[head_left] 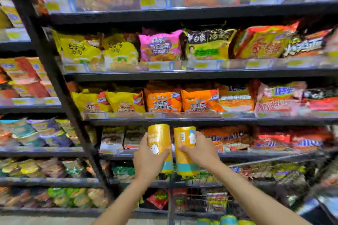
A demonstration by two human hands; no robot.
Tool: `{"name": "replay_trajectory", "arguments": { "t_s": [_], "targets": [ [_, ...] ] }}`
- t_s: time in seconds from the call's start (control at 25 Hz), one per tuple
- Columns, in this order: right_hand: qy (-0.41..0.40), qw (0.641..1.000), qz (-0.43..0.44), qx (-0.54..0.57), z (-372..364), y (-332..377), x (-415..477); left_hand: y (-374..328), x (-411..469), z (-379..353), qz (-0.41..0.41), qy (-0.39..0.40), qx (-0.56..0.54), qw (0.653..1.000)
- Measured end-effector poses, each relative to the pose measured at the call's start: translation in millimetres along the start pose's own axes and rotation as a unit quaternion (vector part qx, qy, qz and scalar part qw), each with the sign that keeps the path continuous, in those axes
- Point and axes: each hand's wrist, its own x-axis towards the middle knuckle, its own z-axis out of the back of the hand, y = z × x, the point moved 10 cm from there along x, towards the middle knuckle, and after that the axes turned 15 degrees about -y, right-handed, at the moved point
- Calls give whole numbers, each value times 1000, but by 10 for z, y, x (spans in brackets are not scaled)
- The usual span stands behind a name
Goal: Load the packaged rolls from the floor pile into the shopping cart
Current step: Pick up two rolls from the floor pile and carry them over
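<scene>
I hold two yellow packaged rolls upright side by side in front of the shelves. My left hand point(148, 159) grips the left roll point(158, 138), which has a white face mark and a teal band near its base. My right hand point(199, 151) grips the right roll point(184, 139), which shows a barcode and a teal band. Both rolls hover above the wire shopping cart point(274, 170), whose rim runs from the lower middle to the right. Several more yellow and teal rolls point(228, 220) lie in the cart at the bottom edge. The floor pile is out of view.
Black metal shelving point(182, 74) full of instant noodle bags fills the view ahead, with a slanted upright post point(60, 86) on the left. Cup noodles stand on the left shelves point(27, 133). A strip of floor point(45, 221) shows at the bottom left. The picture is motion-blurred.
</scene>
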Motion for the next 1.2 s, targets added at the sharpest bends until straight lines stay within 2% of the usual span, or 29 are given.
{"name": "replay_trajectory", "arguments": {
  "t_s": [0.2,0.36,0.56,0.76,0.84,0.92,1.12,1.2],
  "targets": [
    [37,995,-74,-48,-78,-826,22,240,-247,-717,37,55,50,997],
    [72,986,-125,-77,-368,-1385,14,667,-413,-1254,74,128,67,987],
    [119,966,-181,-142,-619,-2037,8,1430,-687,-1944,147,207,116,960],
    [145,952,-232,-139,-757,-2656,-12,2279,-1070,-2427,233,227,140,935],
    [165,953,-235,-95,-861,-2852,-20,2669,-1221,-2620,282,238,134,920],
    [172,958,-213,-90,-882,-3009,-17,3066,-1382,-2821,345,254,73,901],
    [192,952,-202,-129,-863,-3247,-107,3855,-1689,-2996,361,284,46,887],
    [203,949,-199,-139,-893,-3299,-171,3849,-1772,-3027,387,304,41,869]
  ]
}}
